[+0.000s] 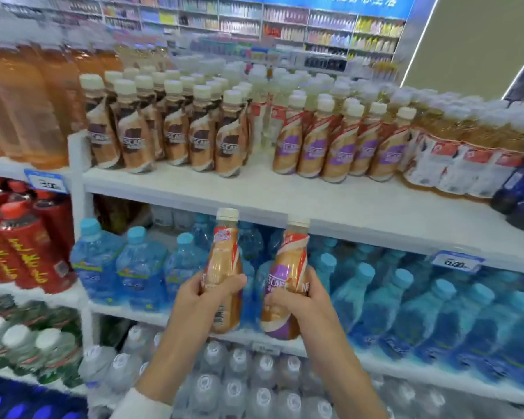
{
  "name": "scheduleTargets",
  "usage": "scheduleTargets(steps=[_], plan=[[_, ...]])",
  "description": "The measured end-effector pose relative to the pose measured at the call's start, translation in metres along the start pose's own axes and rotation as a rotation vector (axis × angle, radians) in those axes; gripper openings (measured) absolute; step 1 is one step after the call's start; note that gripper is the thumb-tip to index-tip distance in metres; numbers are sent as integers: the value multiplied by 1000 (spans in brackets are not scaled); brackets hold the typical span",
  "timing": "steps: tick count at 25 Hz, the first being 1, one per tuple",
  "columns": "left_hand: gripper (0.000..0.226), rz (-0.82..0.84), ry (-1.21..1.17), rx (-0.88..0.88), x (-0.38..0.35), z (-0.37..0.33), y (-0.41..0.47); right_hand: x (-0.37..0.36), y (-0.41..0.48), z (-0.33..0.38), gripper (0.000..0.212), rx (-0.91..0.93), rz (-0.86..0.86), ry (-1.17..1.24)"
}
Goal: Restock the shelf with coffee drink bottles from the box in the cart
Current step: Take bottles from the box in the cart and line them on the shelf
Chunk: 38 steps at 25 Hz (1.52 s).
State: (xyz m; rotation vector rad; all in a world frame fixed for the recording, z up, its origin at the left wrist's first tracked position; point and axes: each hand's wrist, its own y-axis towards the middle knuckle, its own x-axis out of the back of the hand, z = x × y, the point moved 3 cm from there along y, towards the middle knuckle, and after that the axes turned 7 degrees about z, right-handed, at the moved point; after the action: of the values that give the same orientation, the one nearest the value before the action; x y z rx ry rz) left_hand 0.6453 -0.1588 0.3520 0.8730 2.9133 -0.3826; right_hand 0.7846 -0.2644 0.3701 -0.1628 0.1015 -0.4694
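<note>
Tan plastic coffee drink bottles are held one in each hand, as seen from the head camera.

1. The left grip (208,293) is closed round the lower body of the left bottle (224,255), thumb across the front and fingers curled behind. This bottle is upright with its cream cap up and its barcode facing the camera.
2. The right grip (297,297) is closed round the lower half of the purple-label bottle (288,267), which leans slightly to the right.
3. Both bottles are in the air, near each other but apart. Their caps are level with the front edge of the top shelf (330,204).

Shelf contents:
- Top shelf, left: rows of brown-label coffee bottles (170,128).
- Top shelf, right: rows of purple-label coffee bottles (342,143), standing apart from the brown-label rows.
- Next shelf down: blue water bottles (406,297).
- Lowest shelf: clear water bottles (254,388) with white caps.
- Left bay: red bottles (28,246).
</note>
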Motion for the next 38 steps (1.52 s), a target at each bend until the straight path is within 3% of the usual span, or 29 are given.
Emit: scheduleTargets(steps=[5, 7, 11, 20, 23, 26, 29, 32, 35, 38], plan=[[32, 82, 78, -240, -101, -59, 37, 102, 18, 77, 42, 177, -116, -81], [34, 105, 125, -331, -132, -83, 55, 133, 36, 102, 38, 257, -185, -126], [37, 137, 188, -433, -172, -110, 97, 169, 75, 120, 51, 345, -244, -160], [49, 187, 379, -468, -187, -92, 149, 189, 98, 110, 69, 287, -245, -210], [63, 188, 409, -472, -184, -90, 142, 187, 90, 102, 91, 262, -428, -460], [69, 216, 430, -475, -176, -85, 139, 184, 88, 99, 88, 265, -590, -574], [67, 201, 454, -461, -172, -87, 142, 187, 90, 97, 74, 250, -549, -531], [76, 75, 647, -489, -181, -91, 143, 195, 92, 97, 60, 244, -359, -460], [86, 106, 697, -464, -183, -86, 142, 202, 92, 96, 65, 233, -205, -448], [70, 99, 538, -461, -171, -88, 138, 202, 86, 95, 71, 291, -298, -454]])
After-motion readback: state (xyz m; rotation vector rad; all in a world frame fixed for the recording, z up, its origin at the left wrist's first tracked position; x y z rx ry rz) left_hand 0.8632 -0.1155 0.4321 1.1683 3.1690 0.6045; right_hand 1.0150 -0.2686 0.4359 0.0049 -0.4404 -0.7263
